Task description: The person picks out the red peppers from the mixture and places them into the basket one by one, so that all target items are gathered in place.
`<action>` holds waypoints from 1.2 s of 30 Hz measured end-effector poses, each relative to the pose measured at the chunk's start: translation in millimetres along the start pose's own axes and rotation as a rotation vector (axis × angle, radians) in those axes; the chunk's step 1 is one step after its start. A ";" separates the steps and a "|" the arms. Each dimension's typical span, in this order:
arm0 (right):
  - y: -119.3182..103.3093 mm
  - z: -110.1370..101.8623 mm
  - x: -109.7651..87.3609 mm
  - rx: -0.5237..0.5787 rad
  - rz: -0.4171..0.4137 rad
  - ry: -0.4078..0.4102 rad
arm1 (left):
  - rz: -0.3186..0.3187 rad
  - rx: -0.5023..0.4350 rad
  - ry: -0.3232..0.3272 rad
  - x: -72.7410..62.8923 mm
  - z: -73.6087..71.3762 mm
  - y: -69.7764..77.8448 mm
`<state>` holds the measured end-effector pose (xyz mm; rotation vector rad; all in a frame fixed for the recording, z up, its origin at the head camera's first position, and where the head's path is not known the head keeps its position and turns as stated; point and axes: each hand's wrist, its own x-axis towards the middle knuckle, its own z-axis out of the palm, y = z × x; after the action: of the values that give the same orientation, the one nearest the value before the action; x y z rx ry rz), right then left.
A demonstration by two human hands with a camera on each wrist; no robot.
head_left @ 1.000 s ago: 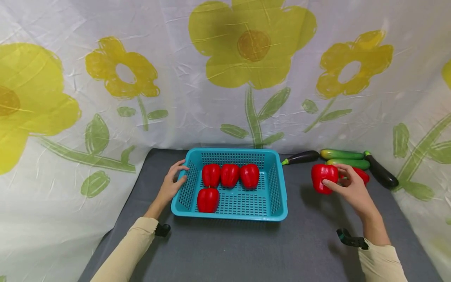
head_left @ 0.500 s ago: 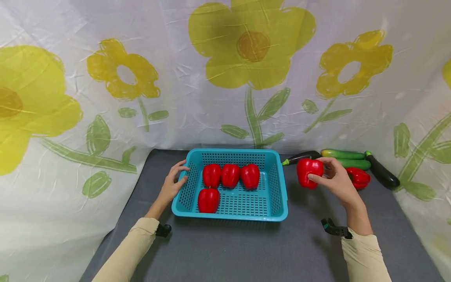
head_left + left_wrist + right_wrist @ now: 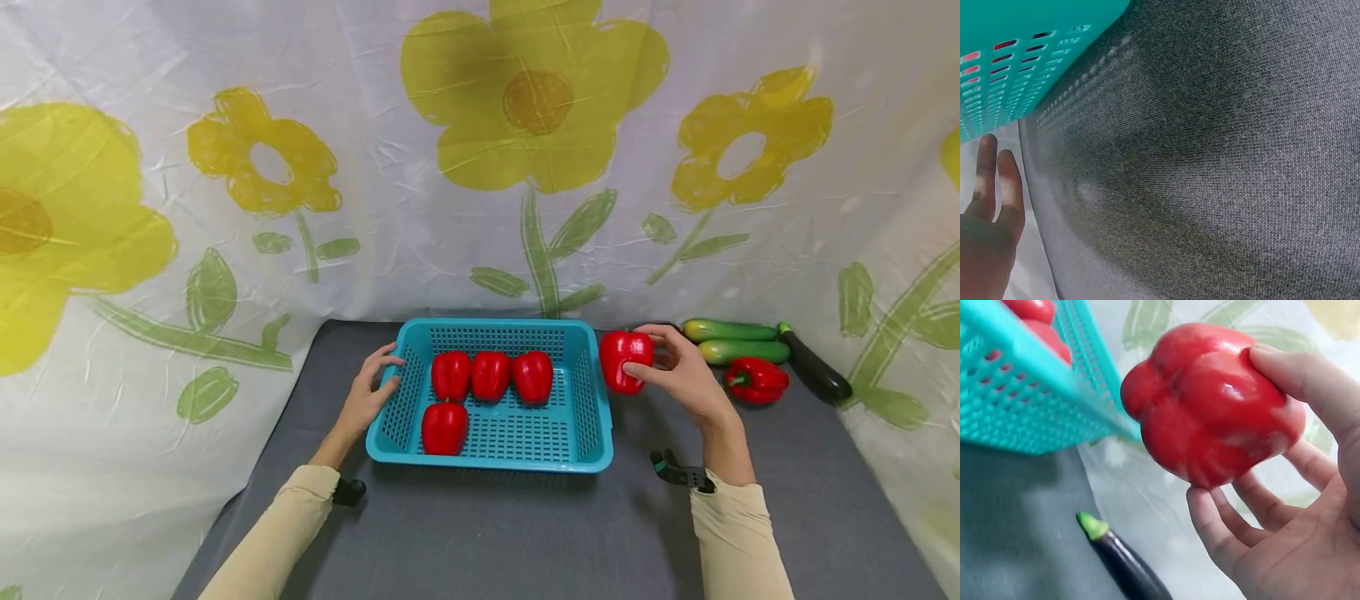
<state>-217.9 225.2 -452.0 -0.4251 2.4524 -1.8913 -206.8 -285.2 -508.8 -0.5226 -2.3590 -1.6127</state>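
Observation:
My right hand (image 3: 686,375) holds a red bell pepper (image 3: 621,360) beside the right rim of a blue plastic basket (image 3: 491,466). In the right wrist view, thumb and fingertips pinch the held pepper from opposite sides, above a dark eggplant (image 3: 1129,565). Several more red bell peppers (image 3: 533,377) sit in the basket, most in a back row and one at the front left. At the basket's left rim is my left hand (image 3: 366,392), its fingers loosely extended. The left wrist view shows two of its fingers (image 3: 1012,187) stretched out close to the perforated wall.
To the right on the dark grey tabletop (image 3: 487,533) lie another red bell pepper (image 3: 757,382), two green cucumber-like vegetables (image 3: 742,351) and a second eggplant (image 3: 813,362). A flower-print cloth (image 3: 420,250) hangs behind the table. My right hand mostly hides the first eggplant in the head view.
My right hand has carried the bell pepper leftward from the vegetables at the right to the basket's right rim. The pepper left lying there has come into full view. My left hand stays put.

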 end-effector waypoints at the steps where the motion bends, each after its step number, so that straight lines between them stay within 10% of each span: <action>1: -0.9 1.9 1.3 0.002 -0.002 -0.004 | -0.004 -0.002 -0.002 -0.2 -0.1 4.9; 36: -25.5 73.6 30.5 0.212 -0.036 -0.163 | 0.001 0.030 -0.001 -0.6 1.4 14.4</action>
<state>-229.0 142.9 -442.8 -0.5916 2.1316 -2.0142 -200.2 -279.2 -497.3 -0.5189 -2.3791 -1.5750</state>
